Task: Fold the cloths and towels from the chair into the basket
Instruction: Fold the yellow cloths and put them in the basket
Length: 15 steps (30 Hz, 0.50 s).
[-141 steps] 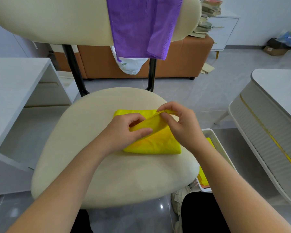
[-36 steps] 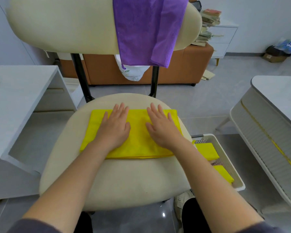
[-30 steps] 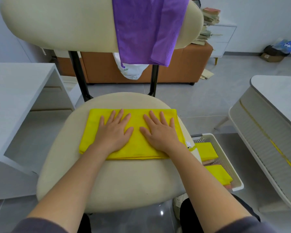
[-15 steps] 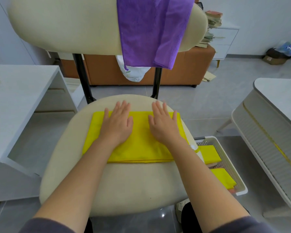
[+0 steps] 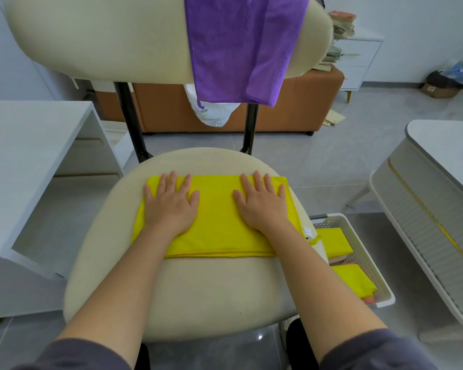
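A yellow cloth (image 5: 217,220), folded into a wide flat rectangle, lies on the cream chair seat (image 5: 206,287). My left hand (image 5: 171,204) rests flat on its left part, fingers spread. My right hand (image 5: 261,202) lies flat on its right part, fingers spread too. Neither hand grips anything. A purple towel (image 5: 241,46) hangs over the chair's backrest (image 5: 104,38). On the floor to the right of the seat stands a white basket (image 5: 364,252) holding folded yellow cloths (image 5: 353,283); the seat hides its left side.
A white desk (image 5: 30,153) stands at the left. At the right is a white ribbed table (image 5: 436,188). Behind the chair are an orange bench (image 5: 297,105), a white bag (image 5: 214,113) and a stack of books (image 5: 340,36). Grey tiled floor lies around.
A few seconds ago the cloth was a smaller bundle pinched in both hands; it now lies as a wide rectangle. In the last half second my flat hands slid apart toward its ends.
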### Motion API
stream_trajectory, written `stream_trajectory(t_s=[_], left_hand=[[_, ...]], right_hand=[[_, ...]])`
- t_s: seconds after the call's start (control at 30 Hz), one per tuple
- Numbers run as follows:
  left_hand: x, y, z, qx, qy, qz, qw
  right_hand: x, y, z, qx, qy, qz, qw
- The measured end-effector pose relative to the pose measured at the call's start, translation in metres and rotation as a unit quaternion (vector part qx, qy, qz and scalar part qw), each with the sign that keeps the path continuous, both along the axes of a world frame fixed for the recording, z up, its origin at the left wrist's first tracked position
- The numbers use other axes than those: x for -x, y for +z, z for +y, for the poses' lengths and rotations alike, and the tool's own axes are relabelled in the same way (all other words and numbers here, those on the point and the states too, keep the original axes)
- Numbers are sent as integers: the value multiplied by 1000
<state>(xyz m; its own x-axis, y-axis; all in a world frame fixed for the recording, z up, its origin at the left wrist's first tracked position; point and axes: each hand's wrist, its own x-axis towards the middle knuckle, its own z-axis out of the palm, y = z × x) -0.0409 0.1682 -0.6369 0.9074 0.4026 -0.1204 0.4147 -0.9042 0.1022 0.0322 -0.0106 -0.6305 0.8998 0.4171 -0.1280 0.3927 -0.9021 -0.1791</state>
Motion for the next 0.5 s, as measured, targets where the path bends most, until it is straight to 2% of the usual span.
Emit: stream_trajectory(t_s=[0.27,0.37,0.43,0.5], left_hand=[[8,2,12,10,97,11,995],[15,5,18,18,134,7,991],[21,9,22,6,145,4,989],[27,13,25,-28,133,-13,991]], right_hand=[[-6,-1,-22,-16,-84,8,996],[-9,0,-34,-29,-116,39,992],[-11,1,-41,-38,-132,56,989],[-14,4,-45,-50,-117,37,991]])
